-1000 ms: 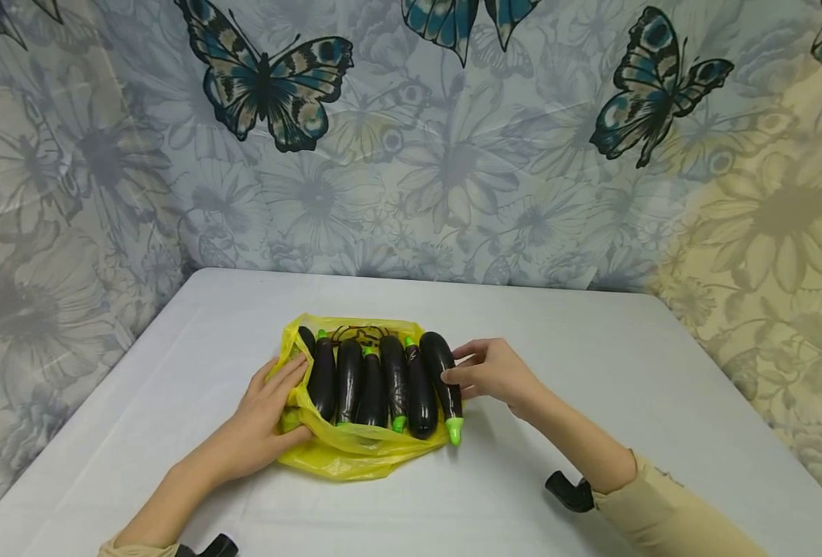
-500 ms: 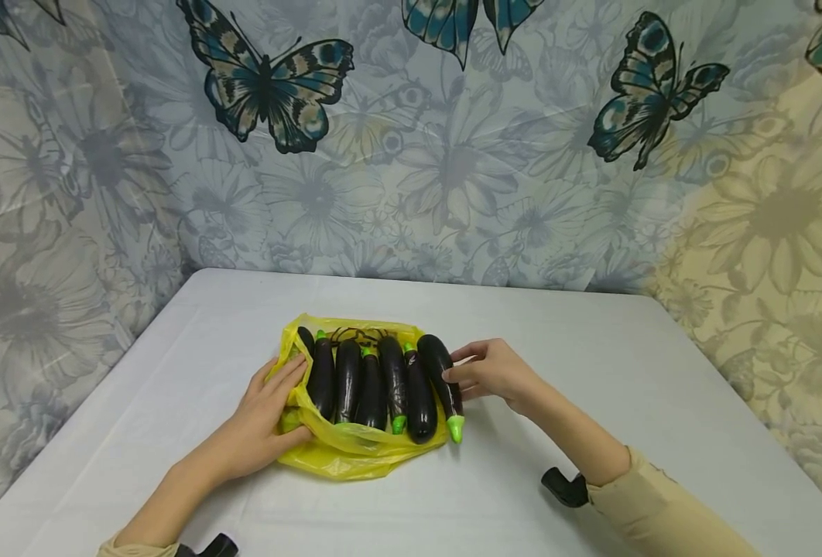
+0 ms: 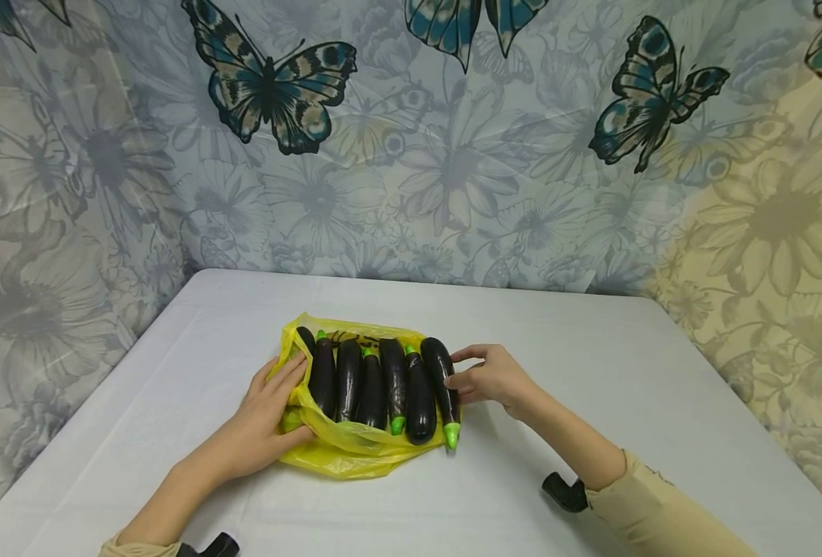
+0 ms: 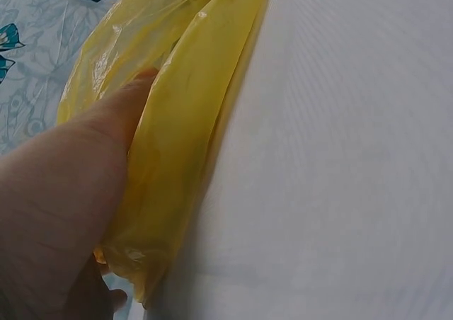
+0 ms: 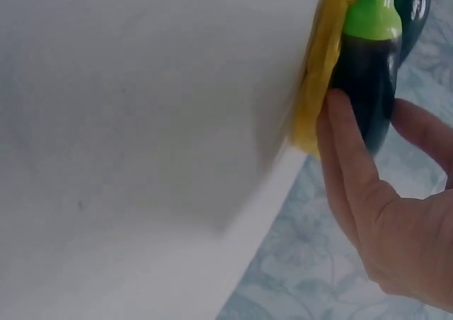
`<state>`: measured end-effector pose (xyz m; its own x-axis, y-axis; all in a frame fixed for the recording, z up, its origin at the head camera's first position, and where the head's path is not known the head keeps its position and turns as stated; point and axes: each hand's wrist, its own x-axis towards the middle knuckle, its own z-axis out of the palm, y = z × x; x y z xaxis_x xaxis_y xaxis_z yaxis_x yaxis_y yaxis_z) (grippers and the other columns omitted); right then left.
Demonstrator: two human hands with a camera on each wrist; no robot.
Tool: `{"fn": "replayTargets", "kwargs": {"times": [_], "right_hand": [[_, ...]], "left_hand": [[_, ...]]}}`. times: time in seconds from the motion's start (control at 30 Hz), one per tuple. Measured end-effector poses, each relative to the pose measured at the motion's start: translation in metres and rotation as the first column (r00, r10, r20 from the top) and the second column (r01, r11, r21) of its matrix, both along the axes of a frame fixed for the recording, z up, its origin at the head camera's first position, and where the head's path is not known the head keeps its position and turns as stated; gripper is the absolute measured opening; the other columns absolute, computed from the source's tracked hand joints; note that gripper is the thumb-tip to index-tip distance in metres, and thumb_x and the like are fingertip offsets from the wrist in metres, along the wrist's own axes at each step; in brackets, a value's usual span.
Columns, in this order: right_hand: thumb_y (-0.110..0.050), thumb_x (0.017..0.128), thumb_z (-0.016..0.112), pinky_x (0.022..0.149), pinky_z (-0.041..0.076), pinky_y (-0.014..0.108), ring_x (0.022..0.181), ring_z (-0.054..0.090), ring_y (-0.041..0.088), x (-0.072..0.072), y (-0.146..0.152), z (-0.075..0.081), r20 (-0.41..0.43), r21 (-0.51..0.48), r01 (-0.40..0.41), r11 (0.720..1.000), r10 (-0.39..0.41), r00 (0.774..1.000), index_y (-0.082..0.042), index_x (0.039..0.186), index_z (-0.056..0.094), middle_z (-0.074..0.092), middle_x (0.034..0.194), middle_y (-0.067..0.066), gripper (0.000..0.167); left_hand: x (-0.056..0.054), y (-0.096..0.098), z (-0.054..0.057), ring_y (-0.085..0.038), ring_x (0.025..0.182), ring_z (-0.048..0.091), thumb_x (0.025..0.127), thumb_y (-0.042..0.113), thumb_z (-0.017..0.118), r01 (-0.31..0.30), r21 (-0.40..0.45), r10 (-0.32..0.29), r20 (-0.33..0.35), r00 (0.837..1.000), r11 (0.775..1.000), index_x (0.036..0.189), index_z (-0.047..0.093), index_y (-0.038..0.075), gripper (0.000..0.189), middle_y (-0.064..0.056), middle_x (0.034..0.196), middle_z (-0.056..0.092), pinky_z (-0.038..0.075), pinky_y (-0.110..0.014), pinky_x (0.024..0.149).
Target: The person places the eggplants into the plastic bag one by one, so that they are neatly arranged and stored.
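Note:
A yellow plastic bag (image 3: 355,460) lies with its mouth spread wide, and several glossy dark eggplants (image 3: 420,398) rest side by side in it. My left hand (image 3: 268,422) rests on the bag's left side with fingers extended; in the left wrist view its thumb (image 4: 138,97) tucks behind a fold of the plastic (image 4: 177,136). At the right end of the row, my right hand (image 3: 491,379) holds the rightmost eggplant (image 3: 439,363) between thumb and fingers. That eggplant's green stem end (image 5: 374,12) points toward me. The far-left eggplant (image 3: 306,337) is partly covered by the bag.
A white-covered table (image 3: 557,333) extends around the bag. Behind it hangs a wall cloth (image 3: 453,224) printed with flowers and butterflies. Black wrist-worn pieces show at both forearms, one (image 3: 564,492) by the right sleeve.
The rightmost eggplant has straightened slightly against the row, its green end shifting a little left. My right hand moves slightly with it. The left hand stays in place on the bag.

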<state>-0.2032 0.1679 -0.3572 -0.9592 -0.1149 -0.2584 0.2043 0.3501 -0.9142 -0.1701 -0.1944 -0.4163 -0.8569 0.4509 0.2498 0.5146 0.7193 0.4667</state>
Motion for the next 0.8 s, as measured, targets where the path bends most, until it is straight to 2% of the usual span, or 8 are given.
{"fn": "replayTargets", "kwargs": {"times": [0.2, 0.5, 0.8], "right_hand": [[0.0, 0.08, 0.075, 0.072, 0.058, 0.043, 0.076, 0.07, 0.033, 0.0, 0.002, 0.002, 0.029, -0.013, -0.07, 0.997, 0.07, 0.997, 0.009, 0.121, 0.06, 0.068, 0.095, 0.021, 0.045], [-0.005, 0.084, 0.076, 0.074, 0.058, 0.04, 0.079, 0.071, 0.031, -0.004, -0.007, 0.002, 0.019, 0.006, -0.013, 1.0, 0.013, 1.0, 0.008, 0.126, 0.058, 0.071, 0.092, 0.017, 0.048], [-0.007, 0.083, 0.078, 0.073, 0.058, 0.039, 0.079, 0.071, 0.029, -0.004, -0.008, -0.001, 0.033, 0.034, -0.004, 0.999, 0.003, 0.999, 0.008, 0.122, 0.063, 0.072, 0.092, 0.015, 0.045]], "left_hand": [[0.001, 0.0, 0.001, -0.042, 0.144, 0.005, 0.087, 0.037, 0.073, 0.01, 0.013, -0.01, 0.019, 1.0, 1.0, 0.159, 0.015, 0.011, 0.096, -0.001, 0.164, 0.006, 0.02, -0.067, 0.107], [0.001, -0.003, 0.004, -0.044, 0.144, 0.007, 0.088, 0.05, 0.069, 0.011, 0.013, -0.011, 0.02, 1.0, 1.0, 0.159, 0.013, 0.014, 0.097, 0.0, 0.164, 0.007, 0.025, -0.068, 0.104], [-0.002, -0.008, 0.003, -0.043, 0.142, 0.009, 0.083, 0.051, 0.075, 0.036, 0.064, -0.035, -0.018, 0.999, 0.997, 0.159, 0.018, 0.018, 0.101, 0.002, 0.164, 0.008, 0.027, -0.069, 0.102]]}}
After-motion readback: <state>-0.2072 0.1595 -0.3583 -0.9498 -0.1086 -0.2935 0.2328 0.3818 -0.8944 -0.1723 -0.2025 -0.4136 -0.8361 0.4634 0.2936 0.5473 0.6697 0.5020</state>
